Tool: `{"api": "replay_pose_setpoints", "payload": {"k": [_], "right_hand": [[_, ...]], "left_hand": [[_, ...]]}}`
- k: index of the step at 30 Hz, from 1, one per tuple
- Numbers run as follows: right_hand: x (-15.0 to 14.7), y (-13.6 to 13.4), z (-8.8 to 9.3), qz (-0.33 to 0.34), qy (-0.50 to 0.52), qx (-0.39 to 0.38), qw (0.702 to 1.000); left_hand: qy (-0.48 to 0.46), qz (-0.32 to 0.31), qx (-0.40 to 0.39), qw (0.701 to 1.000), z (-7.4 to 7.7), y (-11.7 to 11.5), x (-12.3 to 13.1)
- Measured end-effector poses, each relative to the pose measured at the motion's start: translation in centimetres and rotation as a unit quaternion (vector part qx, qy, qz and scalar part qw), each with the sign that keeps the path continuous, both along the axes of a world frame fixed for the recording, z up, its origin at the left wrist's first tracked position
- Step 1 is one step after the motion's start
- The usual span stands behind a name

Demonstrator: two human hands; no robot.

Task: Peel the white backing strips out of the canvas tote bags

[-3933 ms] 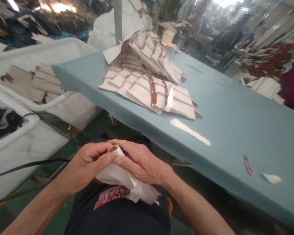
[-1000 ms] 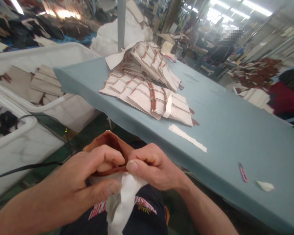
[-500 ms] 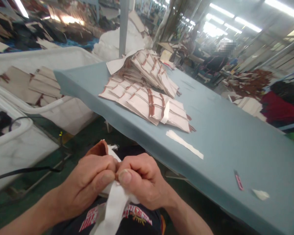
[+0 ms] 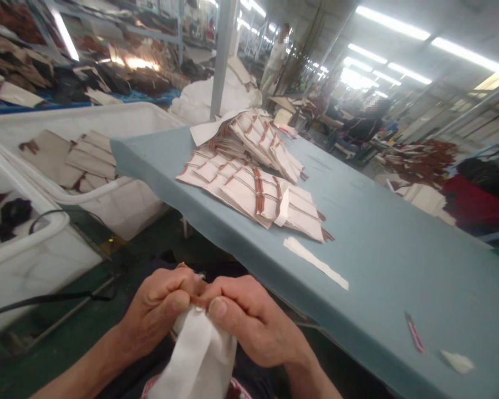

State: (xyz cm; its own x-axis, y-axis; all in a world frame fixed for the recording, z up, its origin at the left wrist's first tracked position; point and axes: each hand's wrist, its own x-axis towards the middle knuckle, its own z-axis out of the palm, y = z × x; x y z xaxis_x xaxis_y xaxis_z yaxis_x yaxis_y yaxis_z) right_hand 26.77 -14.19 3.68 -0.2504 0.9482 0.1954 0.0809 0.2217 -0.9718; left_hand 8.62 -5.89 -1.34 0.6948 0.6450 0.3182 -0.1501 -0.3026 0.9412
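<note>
Over my lap, a white fabric piece (image 4: 195,349) with a brown edge hangs down from between my two hands. My left hand (image 4: 160,302) is closed, pinching the brown edge between thumb and fingers. Close beside it, my right hand (image 4: 253,316) pinches the same edge, its thumb pressed on top. A short brown stretch shows in the narrow gap between the thumbs; the rest of the edge is hidden by my fingers. Stacked cream fabric pieces (image 4: 233,183) with brown trim lie on the table, a white strip over them.
The blue-covered table (image 4: 357,244) runs along my right. On it lie a loose white strip (image 4: 316,263), a pink-handled cutter (image 4: 415,333) and a white scrap (image 4: 457,361). White bins (image 4: 120,208) with fabric pieces stand at the left. People are in the background.
My hands have moved slightly apart, showing more of the brown edge between the thumbs. More of the white fabric now hangs below them. The view has tilted up slightly.
</note>
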Motion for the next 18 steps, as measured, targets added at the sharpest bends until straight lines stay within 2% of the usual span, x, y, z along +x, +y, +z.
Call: {"api": "replay_pose_setpoints", "payload": {"k": [3,6,9,12,15,18], "right_hand": [[0.9,-0.2,1.2,0.020,-0.066,0.038,0.997],[1.2,0.1,1.8,0.025,-0.101,0.071,0.992],[1.2,0.7,1.6,0.022,-0.106,0.107,0.988],[1.0,0.8,1.3,0.018,-0.117,0.108,0.987],[0.5,0.5,0.8,0.020,-0.114,0.095,0.989],[-0.1,0.3,0.2,0.006,-0.055,0.068,0.996]], "left_hand": [[0.005,-0.035,0.010,0.999,0.3,0.3,-1.0],[0.056,-0.071,0.056,0.994,1.6,0.7,-1.7],[0.075,-0.085,0.136,0.984,3.3,1.2,-1.9],[0.082,-0.095,0.190,0.974,4.5,1.4,-1.6],[0.087,-0.100,0.223,0.966,4.9,1.3,-1.4],[0.057,-0.121,0.199,0.971,4.6,1.1,-1.2]]}}
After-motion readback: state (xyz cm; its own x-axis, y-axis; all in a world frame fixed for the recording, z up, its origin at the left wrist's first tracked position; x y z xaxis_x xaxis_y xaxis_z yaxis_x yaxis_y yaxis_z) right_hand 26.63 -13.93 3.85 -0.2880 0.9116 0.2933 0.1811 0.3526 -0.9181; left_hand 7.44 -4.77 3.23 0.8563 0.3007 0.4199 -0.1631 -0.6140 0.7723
